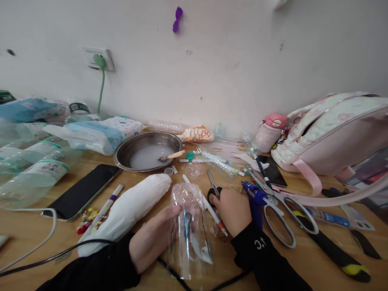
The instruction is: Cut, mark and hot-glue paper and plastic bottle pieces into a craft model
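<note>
My left hand (156,234) is wrapped round the left side of a clear plastic bottle piece (195,236), its fingers showing through the plastic. Dark marker lines run along the piece. Just to the right, my right hand (233,210) grips the black handles of small scissors (212,184), whose blades point away from me. Between the hands lies a white marker (209,208) with an orange band. A long white wrapped form (136,202) rests left of my left hand. Beside my right wrist are a blue glue gun (256,196) and large grey-handled scissors (280,206).
Behind stands a metal bowl (118,159) of cloudy liquid, with a brush (172,155) across its rim. At left are a phone (85,190) and plastic bottles (36,173). A black-and-yellow cutter (336,250) and a backpack (336,129) are at right. Cables cross the front.
</note>
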{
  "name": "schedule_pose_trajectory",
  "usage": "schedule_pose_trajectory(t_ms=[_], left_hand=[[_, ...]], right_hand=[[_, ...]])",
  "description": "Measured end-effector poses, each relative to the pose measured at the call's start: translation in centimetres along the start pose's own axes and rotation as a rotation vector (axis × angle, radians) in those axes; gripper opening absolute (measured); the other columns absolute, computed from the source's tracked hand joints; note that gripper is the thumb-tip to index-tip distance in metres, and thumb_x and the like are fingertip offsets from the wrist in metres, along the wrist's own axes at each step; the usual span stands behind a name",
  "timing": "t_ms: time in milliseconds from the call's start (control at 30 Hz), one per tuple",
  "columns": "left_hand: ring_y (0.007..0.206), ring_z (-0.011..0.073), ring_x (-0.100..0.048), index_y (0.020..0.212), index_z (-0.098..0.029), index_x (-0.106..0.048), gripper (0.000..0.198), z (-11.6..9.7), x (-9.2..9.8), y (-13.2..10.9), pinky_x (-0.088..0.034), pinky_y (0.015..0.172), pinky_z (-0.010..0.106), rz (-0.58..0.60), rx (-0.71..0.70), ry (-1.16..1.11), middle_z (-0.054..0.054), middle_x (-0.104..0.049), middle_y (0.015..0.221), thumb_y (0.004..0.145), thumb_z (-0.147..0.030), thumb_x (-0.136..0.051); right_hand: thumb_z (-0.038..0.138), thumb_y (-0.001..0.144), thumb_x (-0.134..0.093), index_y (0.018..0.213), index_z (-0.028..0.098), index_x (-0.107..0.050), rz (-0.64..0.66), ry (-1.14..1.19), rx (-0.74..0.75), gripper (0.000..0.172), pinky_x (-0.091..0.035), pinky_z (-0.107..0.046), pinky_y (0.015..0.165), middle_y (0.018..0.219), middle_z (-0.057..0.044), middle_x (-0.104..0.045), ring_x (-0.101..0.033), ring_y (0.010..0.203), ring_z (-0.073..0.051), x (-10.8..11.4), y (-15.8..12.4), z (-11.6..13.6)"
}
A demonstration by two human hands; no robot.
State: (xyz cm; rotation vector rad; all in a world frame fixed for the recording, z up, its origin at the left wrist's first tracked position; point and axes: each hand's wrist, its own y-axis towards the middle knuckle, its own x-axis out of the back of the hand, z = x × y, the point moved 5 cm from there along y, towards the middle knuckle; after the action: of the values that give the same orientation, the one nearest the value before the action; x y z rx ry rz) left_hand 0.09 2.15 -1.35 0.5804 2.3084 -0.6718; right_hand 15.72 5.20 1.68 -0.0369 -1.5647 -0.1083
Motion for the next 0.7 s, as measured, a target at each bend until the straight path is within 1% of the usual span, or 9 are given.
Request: schedule_pose_trajectory(t_ms=[167,300,400,467,567,633,700], left_hand=[[0.075,0.0192,-0.064,0.086,-0.018,-0.069,0.019,-0.2,0.2,0.0,-0.047,0.071,0.027,0.003,-0.012,-0.060,0.002,-0.072,0.080,0.074,-0.029,-0.059],[0.073,0.0191,-0.065,0.087,-0.017,-0.069,0.020,-0.3,-0.1,0.0,-0.047,0.064,0.025,0.055,-0.013,-0.118,0.002,-0.072,0.075,0.073,-0.029,-0.059],[0.074,0.0209,-0.065,0.085,-0.015,-0.069,0.023,-0.4,-0.3,0.1,-0.047,0.068,0.028,0.052,-0.016,-0.118,0.005,-0.072,0.078,0.072,-0.030,-0.059],[0.079,0.0223,-0.065,0.084,-0.015,-0.070,0.022,-0.5,-0.2,0.1,-0.047,0.074,0.030,0.038,-0.014,-0.112,0.006,-0.073,0.079,0.071,-0.029,-0.059],[0.083,0.0240,-0.065,0.082,-0.016,-0.070,0.020,-0.4,-0.1,0.0,-0.046,0.078,0.032,0.018,0.000,-0.119,0.006,-0.073,0.080,0.069,-0.029,-0.061],[0.080,0.0241,-0.065,0.081,-0.016,-0.069,0.019,-0.3,0.1,0.0,-0.046,0.076,0.033,0.006,0.008,-0.124,0.006,-0.073,0.080,0.068,-0.029,-0.063],[0.079,0.0233,-0.065,0.080,-0.017,-0.069,0.018,-0.2,0.2,0.0,-0.046,0.075,0.032,0.002,0.007,-0.129,0.005,-0.073,0.078,0.068,-0.028,-0.063]], right_hand=[[0.029,0.081,-0.044,0.064,0.013,-0.066,0.011,0.074,-0.034,0.032,-0.035,-0.027,0.049,0.065,-0.012,-0.069,-0.065,0.062,-0.023,0.8,-0.3,-0.2],[0.030,0.079,-0.045,0.069,0.013,-0.062,0.018,0.166,-0.091,0.026,-0.037,-0.027,0.051,0.066,-0.010,-0.068,-0.064,0.064,-0.022,2.0,-1.3,-1.2],[0.032,0.078,-0.046,0.072,0.016,-0.059,0.041,0.262,-0.126,0.022,-0.039,-0.026,0.053,0.068,-0.007,-0.068,-0.063,0.063,-0.021,2.4,-2.4,-2.3],[0.032,0.076,-0.046,0.074,0.018,-0.057,0.083,0.451,-0.149,0.018,-0.041,-0.026,0.055,0.068,-0.005,-0.067,-0.062,0.063,-0.019,2.3,-3.1,-3.2],[0.033,0.073,-0.051,0.078,0.019,-0.054,0.192,0.865,-0.130,0.015,-0.044,-0.026,0.059,0.071,-0.004,-0.063,-0.059,0.065,-0.017,1.4,-4.2,-3.8],[0.037,0.070,-0.057,0.078,0.019,-0.051,0.304,1.135,-0.083,0.021,-0.044,-0.024,0.058,0.072,-0.003,-0.059,-0.056,0.066,-0.015,0.4,-4.7,-3.6],[0.050,0.065,-0.061,0.079,0.020,-0.047,0.448,1.362,-0.012,0.036,-0.041,-0.020,0.048,0.064,0.002,-0.052,-0.051,0.054,-0.011,-0.7,-5.5,-3.1]])
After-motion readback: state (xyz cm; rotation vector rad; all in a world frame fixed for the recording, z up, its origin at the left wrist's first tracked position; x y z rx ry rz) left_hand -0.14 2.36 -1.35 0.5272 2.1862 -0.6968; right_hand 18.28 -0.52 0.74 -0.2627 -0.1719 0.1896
